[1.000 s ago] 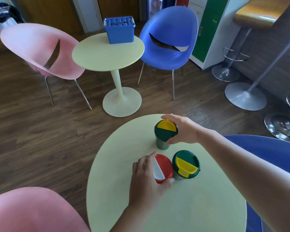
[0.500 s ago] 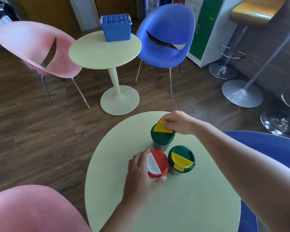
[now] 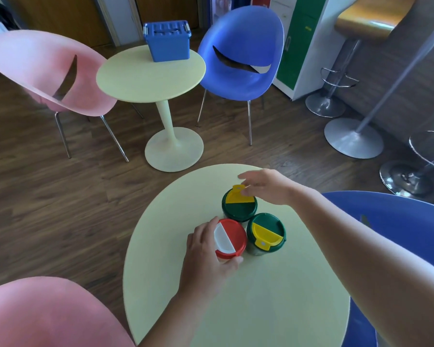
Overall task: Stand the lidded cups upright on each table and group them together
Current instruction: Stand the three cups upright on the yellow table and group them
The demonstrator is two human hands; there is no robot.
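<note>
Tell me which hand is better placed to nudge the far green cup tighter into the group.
Right. The right hand hovers open at the far green cup, fingertips by its yellow tab, while the left hand is wrapped around the red-lidded cup.

Left hand (image 3: 206,256) grips red-lidded cup (image 3: 229,237) beside two green-lidded cups (image 3: 239,206).

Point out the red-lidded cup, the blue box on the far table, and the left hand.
red-lidded cup (image 3: 232,236): head view, on the red part of its lid.
blue box (image 3: 169,45): head view, on its front wall.
left hand (image 3: 206,261): head view, on the back of the hand.
</note>
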